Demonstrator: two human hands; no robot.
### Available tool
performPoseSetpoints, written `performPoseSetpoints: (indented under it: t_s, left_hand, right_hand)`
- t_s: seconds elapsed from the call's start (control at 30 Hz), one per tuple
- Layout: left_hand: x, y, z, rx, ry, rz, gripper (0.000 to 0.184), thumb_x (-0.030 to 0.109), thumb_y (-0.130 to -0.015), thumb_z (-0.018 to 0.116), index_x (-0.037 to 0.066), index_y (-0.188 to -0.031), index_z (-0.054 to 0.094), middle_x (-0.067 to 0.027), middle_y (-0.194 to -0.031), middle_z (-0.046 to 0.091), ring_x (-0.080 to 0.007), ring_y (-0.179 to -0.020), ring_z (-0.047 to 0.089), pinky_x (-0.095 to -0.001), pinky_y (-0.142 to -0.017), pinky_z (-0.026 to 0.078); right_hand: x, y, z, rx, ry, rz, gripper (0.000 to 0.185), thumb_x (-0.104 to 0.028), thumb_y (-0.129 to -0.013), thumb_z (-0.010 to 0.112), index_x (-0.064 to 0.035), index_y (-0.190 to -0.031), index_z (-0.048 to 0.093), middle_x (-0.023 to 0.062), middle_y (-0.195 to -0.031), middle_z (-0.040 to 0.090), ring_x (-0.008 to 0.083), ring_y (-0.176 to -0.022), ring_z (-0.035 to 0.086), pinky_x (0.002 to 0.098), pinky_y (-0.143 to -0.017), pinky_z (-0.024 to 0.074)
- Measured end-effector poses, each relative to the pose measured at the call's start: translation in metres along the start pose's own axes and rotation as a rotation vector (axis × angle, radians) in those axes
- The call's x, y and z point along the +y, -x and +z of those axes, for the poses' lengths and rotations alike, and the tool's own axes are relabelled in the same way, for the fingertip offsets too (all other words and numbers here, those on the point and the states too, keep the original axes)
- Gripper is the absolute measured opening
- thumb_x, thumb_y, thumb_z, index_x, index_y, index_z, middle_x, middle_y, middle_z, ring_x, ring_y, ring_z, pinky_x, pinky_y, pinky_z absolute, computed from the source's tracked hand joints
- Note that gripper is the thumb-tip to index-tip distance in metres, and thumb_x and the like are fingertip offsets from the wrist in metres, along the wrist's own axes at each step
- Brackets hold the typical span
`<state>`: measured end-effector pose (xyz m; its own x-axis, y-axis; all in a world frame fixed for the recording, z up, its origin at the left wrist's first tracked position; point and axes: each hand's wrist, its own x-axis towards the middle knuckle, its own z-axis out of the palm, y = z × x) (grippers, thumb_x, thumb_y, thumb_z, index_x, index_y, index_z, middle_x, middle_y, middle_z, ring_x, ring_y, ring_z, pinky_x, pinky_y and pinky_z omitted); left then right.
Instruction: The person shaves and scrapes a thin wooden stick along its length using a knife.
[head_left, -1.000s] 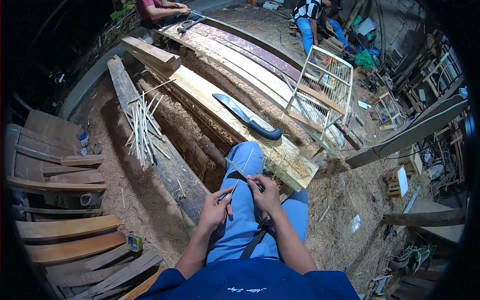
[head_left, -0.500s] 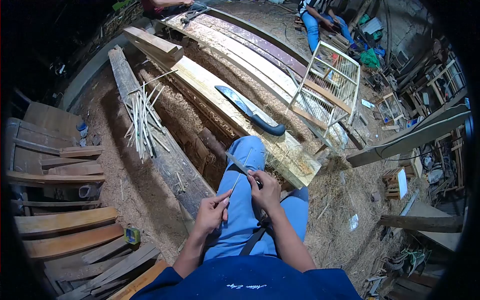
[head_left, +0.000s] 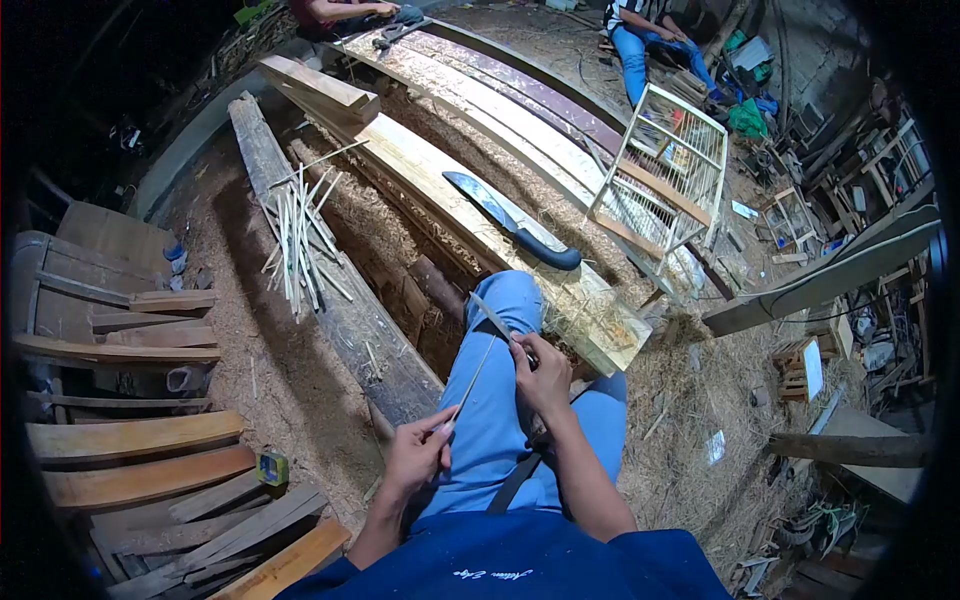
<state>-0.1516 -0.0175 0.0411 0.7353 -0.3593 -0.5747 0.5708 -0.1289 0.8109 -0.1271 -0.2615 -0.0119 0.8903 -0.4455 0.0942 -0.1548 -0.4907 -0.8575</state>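
My left hand (head_left: 418, 455) is closed, pinching one end of a thin wooden stick (head_left: 474, 382) between thumb and fingers. The stick slants up and away over my thigh. Closed around a knife (head_left: 492, 317), my right hand (head_left: 543, 372) keeps its blade pointing forward above my knee, against or very near the stick's upper part. The knife's handle is mostly hidden in my fingers. Ahead of my hands, a large black-handled knife (head_left: 515, 222) lies on a pale wooden beam (head_left: 425, 160). A bundle of thin sticks (head_left: 295, 240) rests on the weathered plank (head_left: 375, 345) to the left.
A wire-and-wood cage (head_left: 665, 170) stands beyond the beam. Pliers (head_left: 395, 35) lie on the far boards. Two other people sit at the back. Curved wood pieces (head_left: 140, 435) and a tape measure (head_left: 271, 468) are at left; shavings cover the floor.
My left hand has pulled back toward my body with the stick, widening the gap between my hands. My right hand keeps the knife near my knee. The view has shifted slightly.
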Motion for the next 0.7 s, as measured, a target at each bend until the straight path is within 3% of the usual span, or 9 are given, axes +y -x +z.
performPoseSetpoints:
  t_s: [0.2,0.33,0.7]
  left_hand:
    - [0.029,-0.068,0.033,-0.018,-0.076,0.117,0.038,0.015,-0.102,0.061,0.003,-0.138,0.061,-0.0017,-0.058,0.060,-0.0050,-0.036,0.040,-0.0232,-0.035,0.030]
    - [0.035,-0.103,0.042,-0.002,-0.032,0.083,0.039,0.020,-0.101,0.064,0.005,-0.137,0.062,-0.0012,-0.058,0.061,-0.0050,-0.037,0.040,-0.0227,-0.034,0.028]
    - [0.028,-0.088,0.034,-0.013,-0.019,0.035,0.034,0.018,-0.103,0.061,0.007,-0.135,0.064,0.0011,-0.056,0.057,-0.0039,-0.037,0.038,-0.0220,-0.034,0.028]
  right_hand:
    - [0.002,-0.002,-0.004,-0.071,-0.061,-0.047,0.018,-0.024,-0.093,0.069,-0.0097,-0.104,0.074,0.0150,-0.095,0.075,0.0311,-0.088,0.074,0.0407,-0.075,0.0560]
    - [0.005,-0.004,-0.007,-0.086,-0.069,-0.046,0.019,-0.025,-0.093,0.070,-0.0095,-0.103,0.075,0.0149,-0.095,0.075,0.0313,-0.087,0.074,0.0410,-0.074,0.0560]
    - [0.003,-0.003,-0.004,-0.061,0.018,-0.035,0.017,-0.022,-0.092,0.071,-0.0087,-0.102,0.074,0.0141,-0.099,0.075,0.0328,-0.089,0.074,0.0419,-0.076,0.0560]
